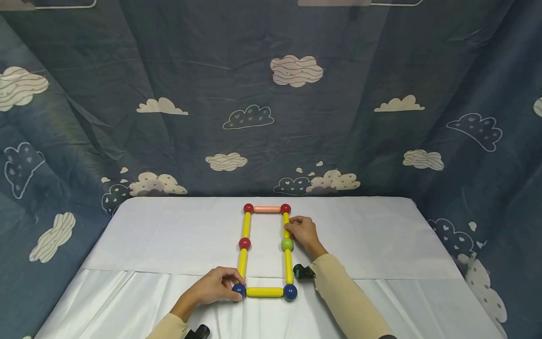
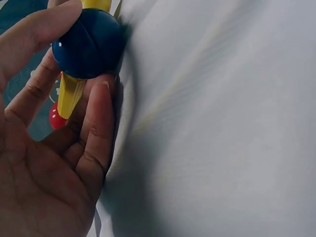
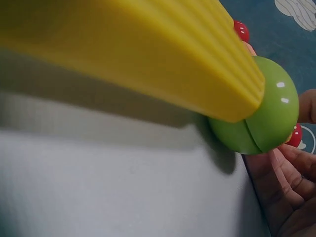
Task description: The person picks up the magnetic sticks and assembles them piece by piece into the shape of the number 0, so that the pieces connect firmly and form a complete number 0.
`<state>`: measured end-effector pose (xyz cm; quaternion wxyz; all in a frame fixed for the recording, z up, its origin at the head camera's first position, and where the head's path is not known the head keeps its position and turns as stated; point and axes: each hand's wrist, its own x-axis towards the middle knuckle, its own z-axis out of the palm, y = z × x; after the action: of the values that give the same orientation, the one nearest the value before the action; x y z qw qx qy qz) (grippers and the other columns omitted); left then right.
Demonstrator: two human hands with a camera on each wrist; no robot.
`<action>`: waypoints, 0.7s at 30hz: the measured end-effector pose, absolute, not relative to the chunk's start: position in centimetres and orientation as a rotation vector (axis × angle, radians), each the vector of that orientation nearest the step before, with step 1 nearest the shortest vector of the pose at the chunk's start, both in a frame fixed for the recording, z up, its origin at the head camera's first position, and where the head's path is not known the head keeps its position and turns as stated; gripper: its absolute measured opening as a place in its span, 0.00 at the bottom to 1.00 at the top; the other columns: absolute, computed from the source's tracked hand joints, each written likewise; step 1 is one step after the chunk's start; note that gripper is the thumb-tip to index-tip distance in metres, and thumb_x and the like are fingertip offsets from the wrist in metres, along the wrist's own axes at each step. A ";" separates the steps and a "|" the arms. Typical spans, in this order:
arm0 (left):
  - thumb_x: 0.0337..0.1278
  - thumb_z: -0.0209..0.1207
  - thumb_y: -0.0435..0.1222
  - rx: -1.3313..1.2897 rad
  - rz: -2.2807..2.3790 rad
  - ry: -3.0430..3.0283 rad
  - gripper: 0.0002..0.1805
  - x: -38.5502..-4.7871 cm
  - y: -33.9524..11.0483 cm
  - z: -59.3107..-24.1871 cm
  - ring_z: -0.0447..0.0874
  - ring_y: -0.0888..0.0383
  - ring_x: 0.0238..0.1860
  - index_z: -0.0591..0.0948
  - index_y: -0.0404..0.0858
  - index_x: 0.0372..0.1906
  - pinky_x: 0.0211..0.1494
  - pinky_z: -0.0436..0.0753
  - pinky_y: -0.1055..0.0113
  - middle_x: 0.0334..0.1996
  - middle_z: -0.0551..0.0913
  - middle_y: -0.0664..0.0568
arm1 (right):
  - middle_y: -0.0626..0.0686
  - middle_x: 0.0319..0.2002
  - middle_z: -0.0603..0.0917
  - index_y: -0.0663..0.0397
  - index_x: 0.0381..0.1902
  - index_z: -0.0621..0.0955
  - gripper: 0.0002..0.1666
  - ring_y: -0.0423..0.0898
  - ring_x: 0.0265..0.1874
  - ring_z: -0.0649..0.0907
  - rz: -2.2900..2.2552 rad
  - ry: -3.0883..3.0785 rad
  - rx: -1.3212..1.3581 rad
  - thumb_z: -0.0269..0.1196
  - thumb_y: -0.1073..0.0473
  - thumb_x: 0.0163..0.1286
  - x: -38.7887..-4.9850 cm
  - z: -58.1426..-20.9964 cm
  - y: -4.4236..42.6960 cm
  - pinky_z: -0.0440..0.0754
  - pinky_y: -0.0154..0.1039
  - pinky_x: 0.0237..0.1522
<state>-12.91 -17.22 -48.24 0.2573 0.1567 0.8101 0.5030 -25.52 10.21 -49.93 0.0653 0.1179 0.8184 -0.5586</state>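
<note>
A closed rectangle of balls and rods lies on the white cloth. My left hand (image 1: 213,285) pinches the blue ball (image 2: 89,43) at its near left corner between thumb and fingers. On the right side, my right hand (image 1: 303,233) pinches the far yellow rod (image 1: 286,219), just beyond the green ball (image 3: 271,106). Another yellow rod (image 1: 289,266) runs from that ball to a second blue ball (image 1: 290,292). A yellow rod (image 1: 265,292) joins the two blue balls. An orange-pink rod (image 1: 267,209) spans two red balls (image 1: 248,208) at the far end.
A third red ball (image 1: 244,243) sits midway along the left side, between two yellow rods. White cloth (image 1: 360,235) covers the table, with a fold line across it. A dark blue curtain (image 1: 254,141) with cloud prints hangs behind and at both sides.
</note>
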 end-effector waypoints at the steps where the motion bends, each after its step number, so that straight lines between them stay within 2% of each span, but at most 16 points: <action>1: 0.45 0.72 0.31 0.428 1.371 2.195 0.14 -12.9 -17.3 -48.2 0.71 0.58 0.30 0.84 0.39 0.40 0.32 0.71 0.71 0.32 0.78 0.53 | 0.57 0.32 0.82 0.65 0.52 0.79 0.21 0.44 0.22 0.78 -1.690 2.462 0.352 0.66 0.61 0.63 -25.5 -50.0 10.2 0.80 0.32 0.26; 6: 0.45 0.72 0.31 0.433 1.390 2.199 0.14 -13.0 -17.5 -48.5 0.70 0.58 0.31 0.84 0.39 0.40 0.32 0.70 0.72 0.31 0.76 0.52 | 0.57 0.33 0.83 0.65 0.52 0.79 0.19 0.44 0.25 0.78 -1.698 2.432 0.307 0.65 0.61 0.64 -25.7 -50.0 10.4 0.82 0.33 0.28; 21: 0.44 0.73 0.33 0.445 1.404 2.176 0.14 -13.1 -17.8 -48.8 0.70 0.58 0.32 0.84 0.40 0.40 0.33 0.71 0.72 0.32 0.76 0.53 | 0.56 0.33 0.82 0.62 0.54 0.80 0.22 0.43 0.24 0.78 -1.663 2.476 0.349 0.66 0.58 0.65 -25.4 -50.2 10.3 0.81 0.31 0.28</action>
<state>-13.07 -17.80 -48.78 0.2541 0.1636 0.8009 0.5169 -25.42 10.26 -50.21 0.0692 0.1161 0.8225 -0.5524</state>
